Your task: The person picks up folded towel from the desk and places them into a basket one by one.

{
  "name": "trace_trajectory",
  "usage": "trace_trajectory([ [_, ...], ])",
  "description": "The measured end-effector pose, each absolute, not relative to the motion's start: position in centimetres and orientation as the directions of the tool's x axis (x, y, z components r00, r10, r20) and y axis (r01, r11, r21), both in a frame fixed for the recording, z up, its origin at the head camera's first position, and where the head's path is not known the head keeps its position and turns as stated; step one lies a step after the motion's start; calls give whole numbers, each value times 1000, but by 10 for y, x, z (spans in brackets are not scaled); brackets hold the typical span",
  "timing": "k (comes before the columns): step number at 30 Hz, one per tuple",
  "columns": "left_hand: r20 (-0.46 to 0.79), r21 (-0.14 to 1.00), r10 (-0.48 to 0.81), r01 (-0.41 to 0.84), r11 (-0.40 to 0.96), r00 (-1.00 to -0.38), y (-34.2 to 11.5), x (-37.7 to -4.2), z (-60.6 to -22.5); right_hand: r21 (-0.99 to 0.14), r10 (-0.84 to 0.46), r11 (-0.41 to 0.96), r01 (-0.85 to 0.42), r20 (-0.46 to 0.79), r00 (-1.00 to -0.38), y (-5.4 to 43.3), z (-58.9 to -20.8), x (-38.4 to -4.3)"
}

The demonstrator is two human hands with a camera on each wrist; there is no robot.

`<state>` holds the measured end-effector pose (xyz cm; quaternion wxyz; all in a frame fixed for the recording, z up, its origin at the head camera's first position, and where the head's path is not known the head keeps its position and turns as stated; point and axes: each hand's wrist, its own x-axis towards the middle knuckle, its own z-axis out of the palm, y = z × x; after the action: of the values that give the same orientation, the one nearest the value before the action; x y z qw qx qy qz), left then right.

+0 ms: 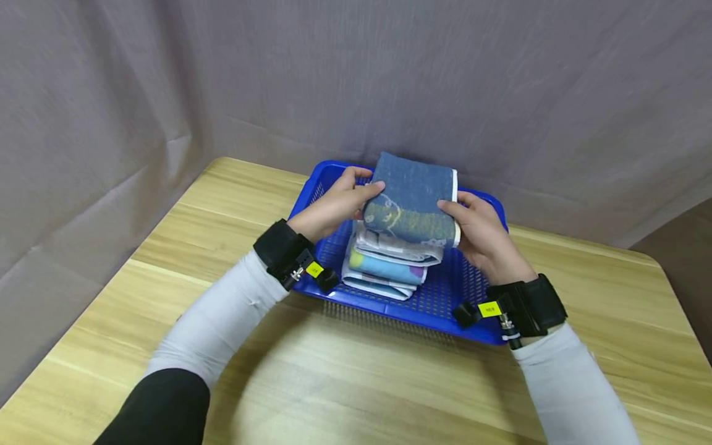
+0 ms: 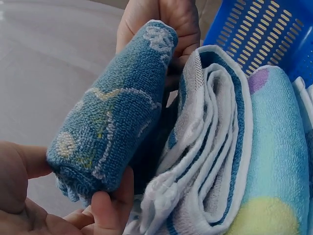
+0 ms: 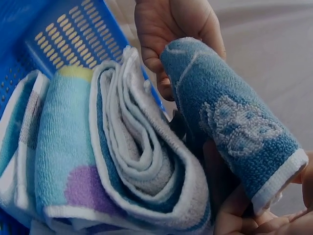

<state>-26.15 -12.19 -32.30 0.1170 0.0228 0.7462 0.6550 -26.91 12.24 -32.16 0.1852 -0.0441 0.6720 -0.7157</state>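
Note:
A folded dark blue towel [image 1: 417, 198] with a yellowish patterned band is held up by both hands, just above a stack of folded towels. My left hand [image 1: 347, 198] pinches its left edge, thumb on top and fingers beneath. On the opposite edge my right hand [image 1: 478, 232] grips it the same way. Under it lies a white-edged grey towel [image 2: 215, 142], then a light blue towel [image 3: 66, 142] with yellow and purple spots, and another folded towel [image 1: 378, 285] at the bottom. In the wrist views the blue towel's rounded fold [image 2: 112, 112] shows white and yellow stitching.
The stack sits in a blue perforated plastic basket [image 1: 389, 307] on a wood-grain table [image 1: 345, 383]. Behind the table hangs a grey cloth curtain [image 1: 356, 80], close to the basket's far rim.

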Motion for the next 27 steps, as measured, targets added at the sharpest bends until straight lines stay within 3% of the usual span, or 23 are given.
trace_trajectory([
  [10, -166, 977, 182, -137, 164, -969, -125, -264, -326, -979, -286, 50, 200, -206, -936, 120, -323, -271],
  [19, -181, 959, 173, -134, 251, -968, -127, -267, -332, -920, -245, 352, 173, -269, -932, 116, -329, -274],
  [27, -177, 942, 185, -111, 316, -967, -128, -266, -336, -865, -256, 463, 192, -338, -906, 119, -330, -274],
])
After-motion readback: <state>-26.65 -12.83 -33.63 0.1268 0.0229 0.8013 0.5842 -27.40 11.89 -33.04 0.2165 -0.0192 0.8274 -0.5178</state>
